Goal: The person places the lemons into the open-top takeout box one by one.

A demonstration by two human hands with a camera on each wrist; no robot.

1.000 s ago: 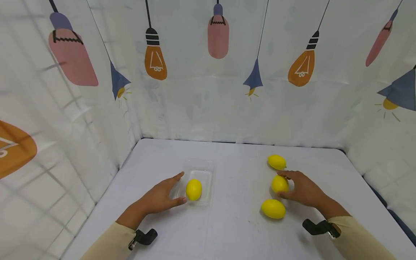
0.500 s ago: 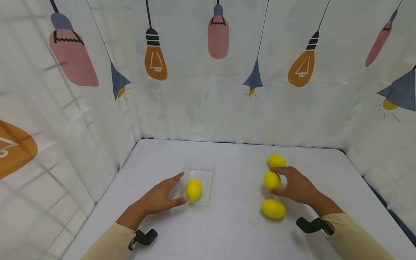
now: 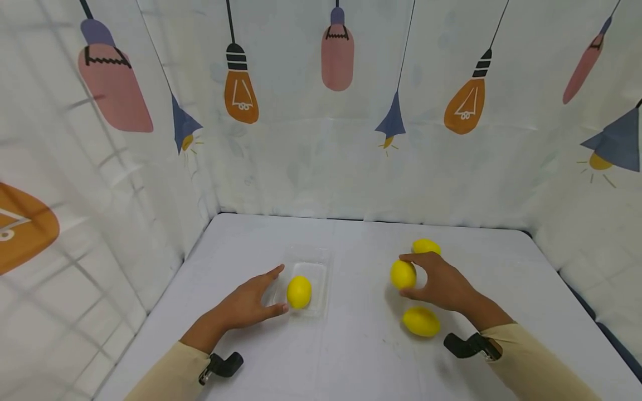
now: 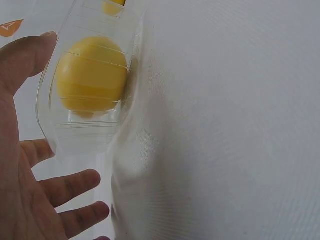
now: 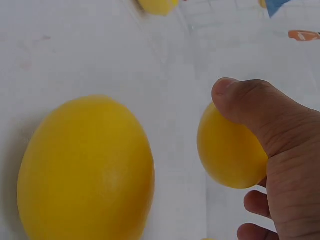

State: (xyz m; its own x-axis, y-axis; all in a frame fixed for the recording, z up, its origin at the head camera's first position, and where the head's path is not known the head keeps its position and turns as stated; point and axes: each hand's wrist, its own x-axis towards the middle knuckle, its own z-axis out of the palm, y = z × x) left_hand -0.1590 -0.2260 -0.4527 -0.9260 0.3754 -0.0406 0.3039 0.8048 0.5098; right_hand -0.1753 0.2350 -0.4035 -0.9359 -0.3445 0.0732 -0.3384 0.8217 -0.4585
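Observation:
Between its thumb and fingers my right hand point(image 3: 441, 283) pinches a yellow lemon point(image 3: 403, 275), raised a little over the table, its shadow below. The right wrist view shows the thumb lying over this lemon point(image 5: 231, 152). A clear plastic tray point(image 3: 317, 274) sits left of the middle with one lemon point(image 3: 299, 292) in its near part. Beside the tray's left side is my left hand point(image 3: 246, 303), fingers spread and relaxed. In the left wrist view, thumb and index fingertips are right at the rim of the tray point(image 4: 82, 132); the other fingers extend past it.
Two more lemons lie on the white table point(image 3: 361, 345): one lemon point(image 3: 426, 246) behind the right hand, partly covered by it, and another lemon point(image 3: 421, 322) in front of it. A white curtain point(image 3: 311, 161) printed with lamps surrounds the table's back and sides.
My right hand has moved left with the pinched lemon, away from its spot between the other two lemons. The left hand, the tray and the lemon in it stay where they were.

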